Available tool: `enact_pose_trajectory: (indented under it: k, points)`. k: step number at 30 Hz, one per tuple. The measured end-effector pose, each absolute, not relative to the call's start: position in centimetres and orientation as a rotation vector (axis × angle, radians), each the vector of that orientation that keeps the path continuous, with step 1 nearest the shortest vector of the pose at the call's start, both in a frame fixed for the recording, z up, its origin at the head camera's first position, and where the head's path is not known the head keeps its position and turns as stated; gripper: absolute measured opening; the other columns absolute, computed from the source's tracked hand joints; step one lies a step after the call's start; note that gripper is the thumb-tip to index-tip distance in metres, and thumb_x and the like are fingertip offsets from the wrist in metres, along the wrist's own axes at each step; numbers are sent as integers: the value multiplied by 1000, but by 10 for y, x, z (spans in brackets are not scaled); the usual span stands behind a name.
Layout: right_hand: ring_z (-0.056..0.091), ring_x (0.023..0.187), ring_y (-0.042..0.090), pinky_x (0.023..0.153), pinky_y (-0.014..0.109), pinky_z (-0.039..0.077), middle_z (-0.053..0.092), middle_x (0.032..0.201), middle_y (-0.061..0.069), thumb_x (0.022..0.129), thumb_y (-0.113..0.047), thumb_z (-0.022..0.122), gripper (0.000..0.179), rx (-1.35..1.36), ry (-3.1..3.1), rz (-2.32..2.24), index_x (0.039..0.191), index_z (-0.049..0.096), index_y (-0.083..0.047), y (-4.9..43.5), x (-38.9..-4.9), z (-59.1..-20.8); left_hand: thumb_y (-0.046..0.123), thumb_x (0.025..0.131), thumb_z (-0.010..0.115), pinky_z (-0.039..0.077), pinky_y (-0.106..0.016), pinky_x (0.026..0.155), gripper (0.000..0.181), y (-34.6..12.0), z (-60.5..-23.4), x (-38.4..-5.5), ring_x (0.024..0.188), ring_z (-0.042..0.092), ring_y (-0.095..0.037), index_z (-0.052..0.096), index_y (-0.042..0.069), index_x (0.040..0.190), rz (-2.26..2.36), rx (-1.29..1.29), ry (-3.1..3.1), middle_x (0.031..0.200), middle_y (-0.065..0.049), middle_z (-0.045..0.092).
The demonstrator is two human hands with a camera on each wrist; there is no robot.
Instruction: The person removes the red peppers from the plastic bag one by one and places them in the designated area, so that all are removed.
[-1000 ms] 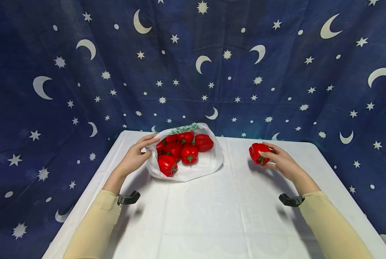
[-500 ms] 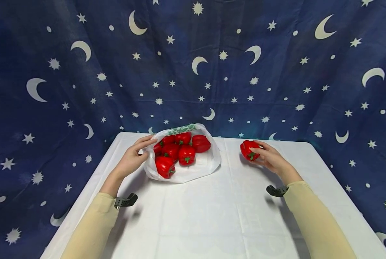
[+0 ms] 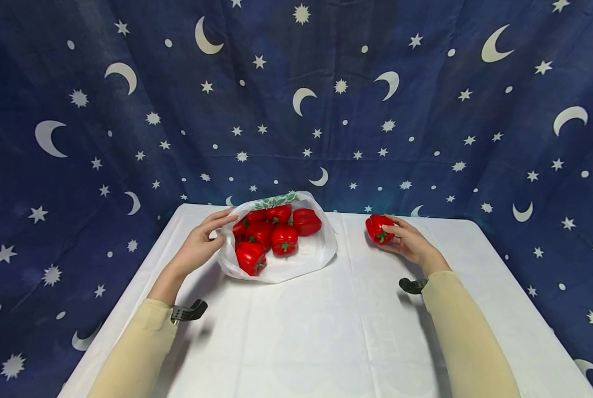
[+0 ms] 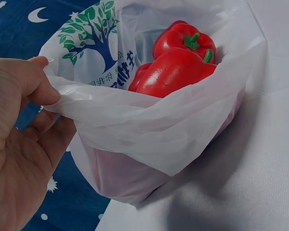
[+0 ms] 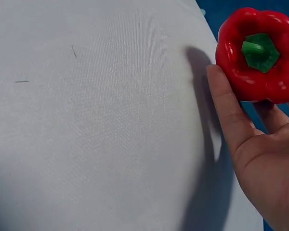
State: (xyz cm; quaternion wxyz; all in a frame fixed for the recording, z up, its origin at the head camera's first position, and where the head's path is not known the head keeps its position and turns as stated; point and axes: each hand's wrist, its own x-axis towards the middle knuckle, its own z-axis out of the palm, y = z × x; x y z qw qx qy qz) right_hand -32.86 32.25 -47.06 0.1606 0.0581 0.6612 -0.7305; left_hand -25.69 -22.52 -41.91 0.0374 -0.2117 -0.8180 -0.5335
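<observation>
My left hand [image 3: 199,243] pinches the left rim of a white plastic bag [image 3: 301,268] between thumb and fingers. The left wrist view shows the bag's mouth held wide, with a green and blue tree print [image 4: 94,38] on its inner far side. Several red bell peppers [image 3: 284,239] with green stems lie inside the bag. To the right of the bag, my right hand [image 3: 411,243] grips one more red bell pepper [image 3: 379,229], thumb and fingers around its sides. In the right wrist view its green stem [image 5: 260,52] faces the camera, and its shadow falls on the cloth.
A white cloth [image 3: 316,331] covers the table under both hands. Behind it hangs a dark blue curtain [image 3: 276,99] with moons and stars. Each wrist wears a black camera mount [image 3: 189,311].
My right hand has carried its bell pepper left toward the bag. The left hand keeps its pinch on the bag's rim. The whole head view has shifted slightly.
</observation>
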Motion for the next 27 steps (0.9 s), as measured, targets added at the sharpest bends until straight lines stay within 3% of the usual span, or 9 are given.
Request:
enact_pose_trajectory:
  k: [6, 10, 18, 27]
  points:
    - [24, 148, 41, 108, 54, 40, 11, 169, 16, 100, -23, 68, 86, 202, 1948, -2069, 166, 14, -19, 324, -330, -474, -9, 96, 52, 34, -54, 110, 53, -225, -422, -261, 148, 30, -24, 59, 9, 145, -1636, -642, -2519, 160, -3, 38]
    - [19, 151, 40, 107, 52, 41, 10, 170, 14, 99, -25, 69, 87, 192, 2002, -2038, 166, 14, -20, 324, -331, -476, -8, 96, 53, 35, -55, 110, 53, -226, -424, -262, 148, 30, -23, 60, 11, 145, -1617, -633, -2522, 160, -2, 39]
    - [19, 151, 40, 108, 52, 41, 9, 170, 15, 99, -27, 70, 88, 176, 2069, -1961, 166, 13, -21, 322, -333, -476, -12, 95, 49, 27, -64, 113, 51, -216, -404, -247, 148, 28, -33, 57, -1, 144, -1644, -629, -2515, 159, -13, 38]
    - [23, 150, 40, 103, 50, 47, 11, 169, 18, 98, -26, 72, 90, 164, 2162, -1873, 166, 14, -18, 317, -334, -473, -9, 96, 52, 29, -60, 115, 52, -227, -424, -262, 148, 29, -25, 60, 9, 145, -1640, -620, -2518, 159, -3, 38]
